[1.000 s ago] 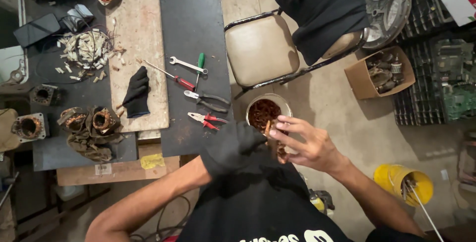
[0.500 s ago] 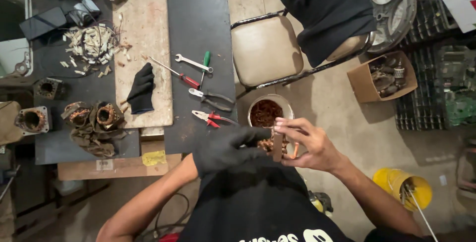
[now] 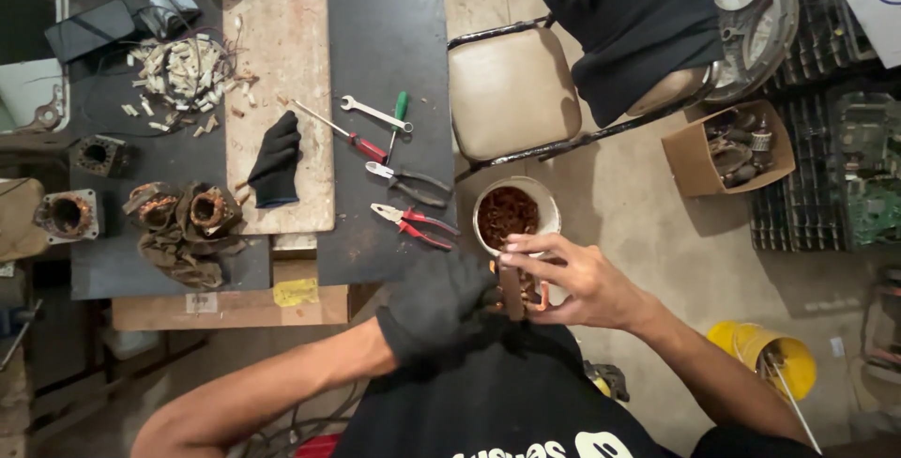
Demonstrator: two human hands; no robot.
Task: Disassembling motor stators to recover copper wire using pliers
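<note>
Spare black glove (image 3: pixel 277 160) lies on the table (image 3: pixel 385 26), red pliers (image 3: pixel 413 224) beside it. Gloved left hand (image 3: pixel 441 300) and bare right hand (image 3: pixel 572 282) both grip a small rusty metal part (image 3: pixel 512 291), just below the white bucket (image 3: pixel 544 206) of copper wire.

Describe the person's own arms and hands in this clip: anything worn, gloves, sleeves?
The left hand wears a black fabric glove that covers it to the wrist; the forearm behind it is bare. The right hand is bare, with no glove, ring or watch showing, and its forearm is bare too. The person wears a black shirt with white print; no sleeve reaches the forearms.
</note>
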